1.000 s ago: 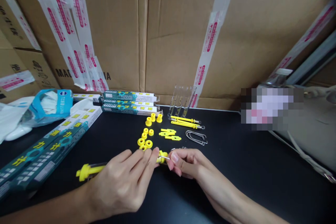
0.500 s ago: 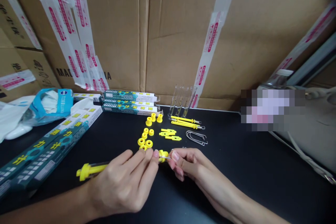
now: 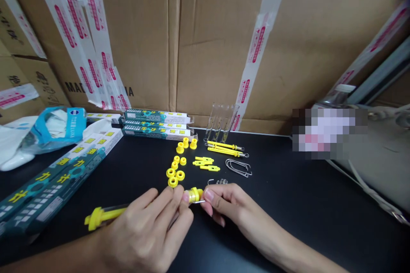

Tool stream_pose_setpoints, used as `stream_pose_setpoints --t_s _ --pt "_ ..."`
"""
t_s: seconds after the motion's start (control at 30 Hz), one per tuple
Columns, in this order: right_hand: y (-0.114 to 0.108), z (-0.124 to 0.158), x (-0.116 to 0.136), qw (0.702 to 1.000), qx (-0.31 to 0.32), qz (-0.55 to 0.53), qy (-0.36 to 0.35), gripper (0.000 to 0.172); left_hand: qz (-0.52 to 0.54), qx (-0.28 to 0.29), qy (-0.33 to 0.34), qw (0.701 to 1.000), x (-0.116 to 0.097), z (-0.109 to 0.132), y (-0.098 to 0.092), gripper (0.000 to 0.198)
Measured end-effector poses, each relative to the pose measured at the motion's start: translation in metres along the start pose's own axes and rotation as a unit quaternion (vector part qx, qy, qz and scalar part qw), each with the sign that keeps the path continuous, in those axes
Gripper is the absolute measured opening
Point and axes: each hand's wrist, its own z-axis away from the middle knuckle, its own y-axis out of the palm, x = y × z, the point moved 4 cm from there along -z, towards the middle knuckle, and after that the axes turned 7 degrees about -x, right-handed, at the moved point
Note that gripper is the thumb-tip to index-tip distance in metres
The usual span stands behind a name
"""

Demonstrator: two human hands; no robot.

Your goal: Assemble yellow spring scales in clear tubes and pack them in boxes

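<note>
My left hand (image 3: 149, 232) is shut around a clear tube with yellow plastic ends (image 3: 110, 214), gripping it near the right end. My right hand (image 3: 232, 207) pinches a thin metal wire (image 3: 199, 201) between thumb and forefinger, and the wire's tip meets the tube's right end (image 3: 194, 195). Just above the hands lie yellow plastic rings (image 3: 174, 175) and small metal wire hooks (image 3: 218, 181). Farther back are flat yellow plastic pieces (image 3: 205, 163), yellow rods with metal ends (image 3: 226, 148) and bent wire loops (image 3: 238, 167). The tube's middle is hidden by my left hand.
All this lies on a black tabletop (image 3: 288, 196). Green-and-white boxes (image 3: 155, 123) stand at the back, with a long box (image 3: 57, 179) at the left. Clear tubes (image 3: 221, 123), a plastic bag (image 3: 54, 130) and a taped cardboard wall (image 3: 208, 51) stand behind.
The tube's yellow left end has shifted left and toward me. Its right end now shows more clear tube beyond my left fingers, and the wire still touches it.
</note>
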Motion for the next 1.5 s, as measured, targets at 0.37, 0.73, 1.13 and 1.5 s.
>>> stream_pose_setpoints --t_s 0.37,0.73,1.13,1.5 --pt "-0.003 0.001 0.004 0.991 -0.051 -0.117 0.043 0.034 -0.042 -0.017 0.030 0.999 -0.002 0.001 0.001 0.025" --pt "-0.002 -0.006 0.002 0.999 -0.002 -0.048 0.012 0.050 -0.004 0.008 0.022 1.000 0.005 -0.009 -0.003 0.033" --pt "-0.006 0.005 0.010 0.937 -0.138 0.276 -0.165 0.045 0.038 -0.035 -0.079 0.996 0.017 -0.011 0.002 0.011" --pt "-0.001 0.006 0.012 0.947 -0.061 0.248 -0.194 0.031 0.103 0.026 -0.092 0.990 0.018 -0.008 0.005 0.021"
